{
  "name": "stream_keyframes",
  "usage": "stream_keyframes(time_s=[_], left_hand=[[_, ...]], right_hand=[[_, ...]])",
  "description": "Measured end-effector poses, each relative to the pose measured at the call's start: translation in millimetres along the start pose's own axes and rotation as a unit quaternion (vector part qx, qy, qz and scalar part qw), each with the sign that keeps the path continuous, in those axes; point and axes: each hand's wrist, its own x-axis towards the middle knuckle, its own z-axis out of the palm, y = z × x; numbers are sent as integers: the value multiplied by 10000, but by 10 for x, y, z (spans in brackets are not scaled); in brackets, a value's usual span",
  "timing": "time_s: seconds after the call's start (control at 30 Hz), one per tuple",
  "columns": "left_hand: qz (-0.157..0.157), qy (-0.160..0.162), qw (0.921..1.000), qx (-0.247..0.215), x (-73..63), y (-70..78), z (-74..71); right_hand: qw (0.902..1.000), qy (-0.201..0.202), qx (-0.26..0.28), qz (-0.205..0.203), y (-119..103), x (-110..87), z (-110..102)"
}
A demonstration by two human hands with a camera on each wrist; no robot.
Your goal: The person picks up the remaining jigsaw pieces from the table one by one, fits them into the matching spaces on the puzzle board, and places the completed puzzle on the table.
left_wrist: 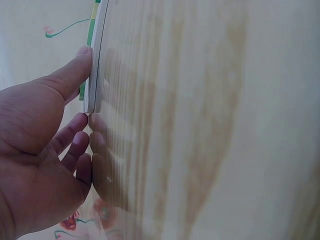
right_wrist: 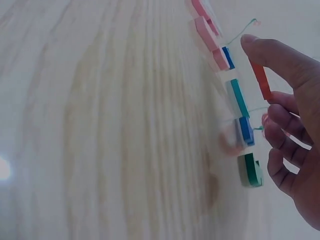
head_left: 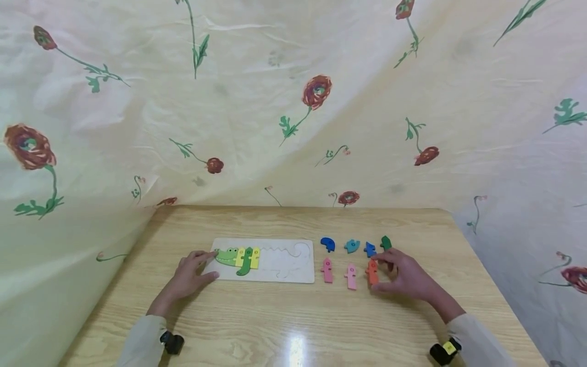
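A pale puzzle board [head_left: 286,262] lies on the table with a green crocodile head piece [head_left: 226,258] at its left end. Beside the head sit two yellow pieces, one of them a yellow piece [head_left: 255,259], with a green leg piece [head_left: 247,261] between them. My left hand [head_left: 185,278] rests at the board's left end, its thumb and fingertips touching the edge. At the right, my right hand [head_left: 408,275] pinches an orange puzzle piece [right_wrist: 260,80] between thumb and fingers. That piece appears raised off the table in the right wrist view.
Around the right hand lie two pink pieces, one a pink piece [head_left: 327,270], plus a dark blue piece [head_left: 327,244], a teal piece [head_left: 352,246], a blue piece [head_left: 370,249] and a dark green piece [head_left: 386,243]. Flowered cloth [head_left: 257,102] encloses the wooden table [head_left: 257,316].
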Motion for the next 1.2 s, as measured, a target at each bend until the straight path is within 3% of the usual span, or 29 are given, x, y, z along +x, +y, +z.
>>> stream_keyframes(time_s=[0.87,1.2], left_hand=[[32,16,10000,-7,-5,8,-35],[36,-6,10000,-27,0,3,-15]], right_hand=[[9975,193,371,-573,-549,663,-64],[9956,216,544,-734,-734,871,21]])
